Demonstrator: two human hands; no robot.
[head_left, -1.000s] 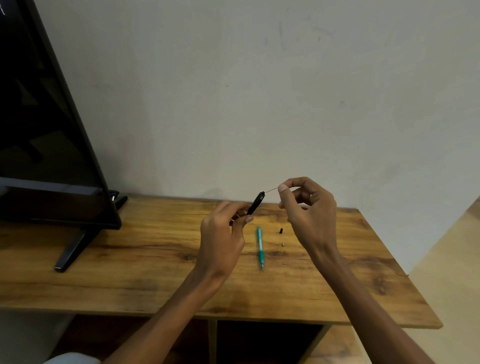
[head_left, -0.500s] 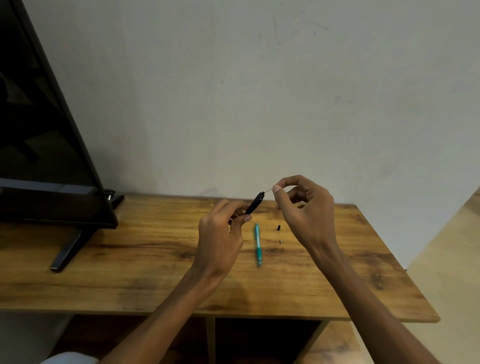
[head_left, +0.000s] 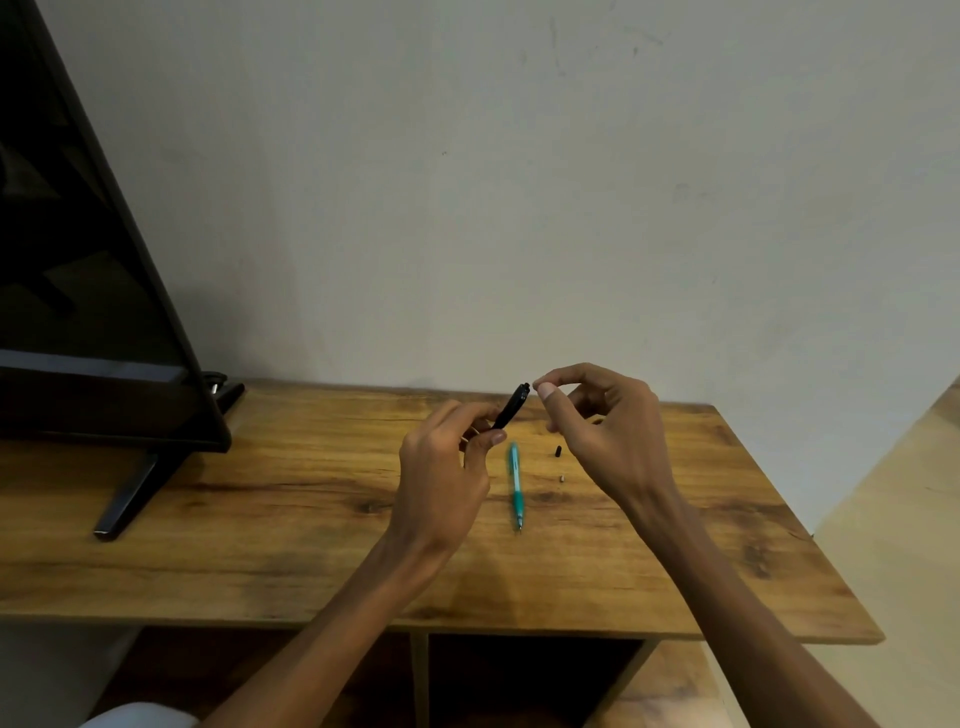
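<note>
- The left hand (head_left: 441, 478) grips the lower part of a black pencil (head_left: 511, 406) between the thumb and curled fingers.
- The pencil is in the air above the table (head_left: 234, 545), tilted, with its upper end pointing up and to the right.
- The right hand (head_left: 608, 436) has thumb and forefinger pinched together just beside that upper end. I cannot tell if something thin is between them.
- A teal pencil (head_left: 516, 483) lies on the table between the hands.
- A small black cap (head_left: 558, 451) and a tiny pale piece (head_left: 562, 478) lie near it, to the right.
- A dark screen (head_left: 78, 260) stands at the left.
</note>
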